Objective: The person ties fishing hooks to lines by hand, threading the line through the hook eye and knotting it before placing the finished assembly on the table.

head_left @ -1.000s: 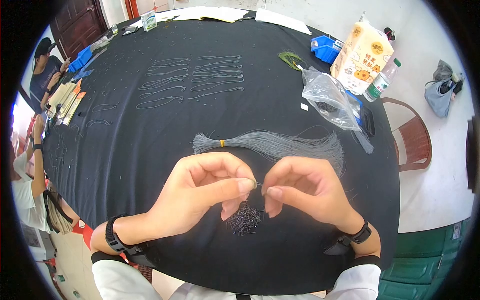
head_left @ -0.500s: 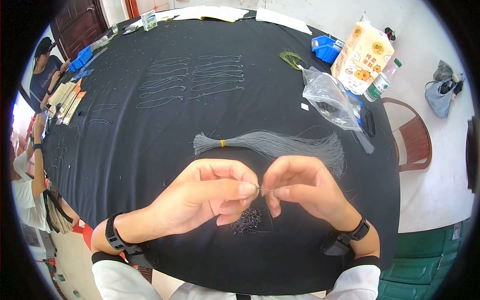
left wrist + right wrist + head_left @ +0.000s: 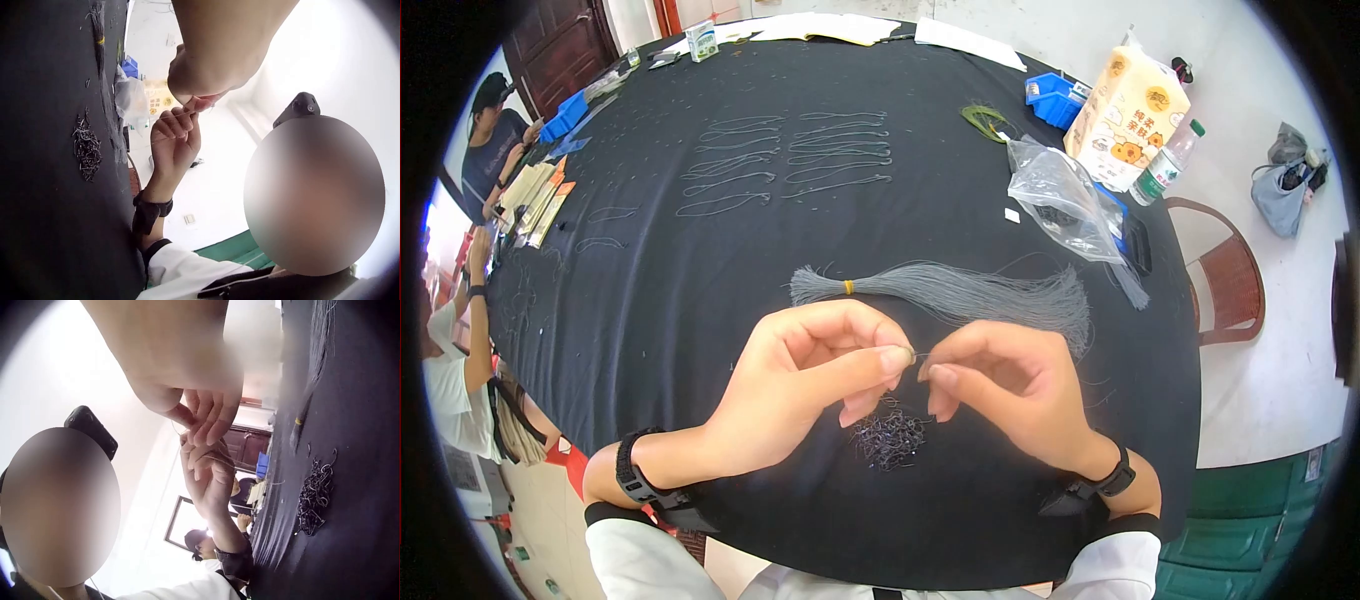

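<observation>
Over the near edge of the black-covered table, my left hand pinches a small fish hook between thumb and forefinger, mostly hidden by the fingertips. A thin grey line runs from there to my right hand, whose thumb and forefinger pinch it. The fingertips of both hands are close together. Beneath them lies a loose pile of dark fish hooks, its curved shapes plainer in the right wrist view. Just beyond the hands stretches a long bundle of grey line, bound by a yellow tie.
Two columns of looped lines lie farther back. At the right are a clear plastic bag, a tissue pack, a bottle and a blue bin. Two other people sit at the left edge.
Half a second ago a longer stretch of line showed between my hands. Since then the left hand has risen slightly, and the right fingertips have come back near the left ones.
</observation>
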The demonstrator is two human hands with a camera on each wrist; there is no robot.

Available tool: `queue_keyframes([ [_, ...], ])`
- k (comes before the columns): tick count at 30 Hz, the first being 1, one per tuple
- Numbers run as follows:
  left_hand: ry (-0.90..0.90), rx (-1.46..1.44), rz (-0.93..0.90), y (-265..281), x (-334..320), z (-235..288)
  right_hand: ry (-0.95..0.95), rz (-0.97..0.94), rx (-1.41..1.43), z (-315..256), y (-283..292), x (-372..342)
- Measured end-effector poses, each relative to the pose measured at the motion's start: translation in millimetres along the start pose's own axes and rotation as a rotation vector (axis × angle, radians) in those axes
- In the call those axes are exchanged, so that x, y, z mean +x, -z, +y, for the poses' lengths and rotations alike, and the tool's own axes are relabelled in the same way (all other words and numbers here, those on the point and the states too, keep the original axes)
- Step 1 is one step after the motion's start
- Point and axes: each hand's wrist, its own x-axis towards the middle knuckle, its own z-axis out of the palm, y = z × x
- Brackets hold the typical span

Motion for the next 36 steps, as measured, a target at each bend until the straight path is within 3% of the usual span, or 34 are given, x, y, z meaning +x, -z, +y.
queue_keyframes([
  [4,-0.117,0.187,0.08,-6,-5,0,0.295,0.093,-0.39,0,-9,-3],
  [7,-0.307,0.251,0.062,-6,-6,-8,0.501,0.129,-0.609,-1,-12,-3],
  [13,-0.632,0.841,-0.023,1,-5,-6,0.637,0.157,-0.8,-5,-16,-7],
  [22,-0.971,1.048,-0.047,-1,2,-13,0.788,0.124,-0.958,-19,-6,-9],
  [28,-1.06,1.055,-0.121,0,5,-15,0.784,0.088,-0.911,-15,8,1],
  [36,-0.853,1.015,-0.085,-1,-1,-10,0.72,0.06,-0.834,-22,2,-3],
])
